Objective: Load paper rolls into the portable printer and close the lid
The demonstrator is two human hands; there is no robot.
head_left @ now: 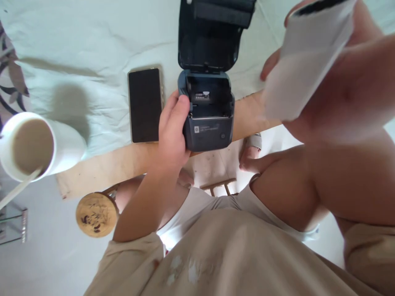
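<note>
My left hand (174, 127) grips the left side of a small dark label printer (210, 133), thumb on its upper rim. The printer's lid (210, 45) stands swung open away from me, and its paper bay shows no roll inside, only a small printed sticker. Up at the right, close to the camera, my right hand (348, 78) is closed around a white paper roll (311, 57) with a dark core end. A loose flap of the paper hangs down toward the printer, slightly blurred.
A smartphone (145, 105) with a dark screen lies left of the printer on the pale green cloth (101, 37). At far left is a white cup (66, 142) of brown drink with a stirrer. A round wooden stool (97, 214) stands below the table's wooden edge (105, 166).
</note>
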